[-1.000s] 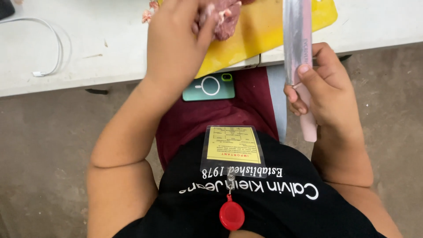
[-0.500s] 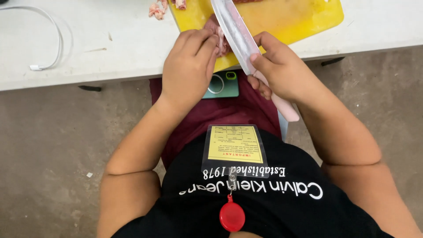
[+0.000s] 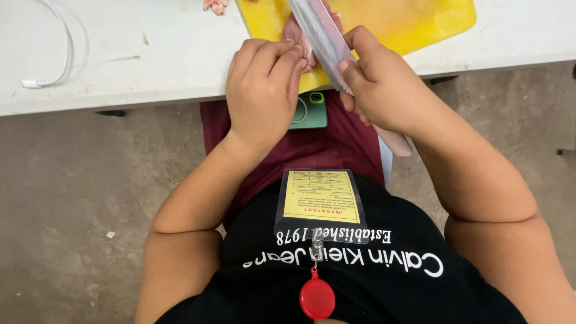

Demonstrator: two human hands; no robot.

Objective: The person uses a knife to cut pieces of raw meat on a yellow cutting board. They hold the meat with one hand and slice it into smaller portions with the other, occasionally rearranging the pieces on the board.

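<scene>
Overhead, head view: one camera looks straight down at both hands over the near edge of a white table (image 3: pixel 120 66)
Left hand: the left hand (image 3: pixel 264 84) lies knuckles up, fingers curled down onto a piece of raw pink meat (image 3: pixel 298 33), pressing it against the board
Right hand: the right hand (image 3: pixel 375 90) is wrapped tightly round a pale pink knife handle (image 3: pixel 396 141), whose butt end sticks out below the wrist
Knife: the knife blade (image 3: pixel 318 33) runs up and to the left from the right hand, lying across the meat just beside the left fingertips
Meat: it sits at the near left part of a yellow cutting board (image 3: pixel 420 21), mostly hidden by the left fingers and the blade
Board: it lies on the table and reaches its front edge
Lap: a green phone (image 3: pixel 312 114) rests on dark red cloth under the table edge, between the two wrists
Table, far left: a white cable (image 3: pixel 60 54) curves across the top; a small pink scrap (image 3: pixel 215 6) lies left of the board
Chest: a yellow card in a clear sleeve (image 3: pixel 321 204) hangs above a red round clip (image 3: pixel 317 298)
</scene>
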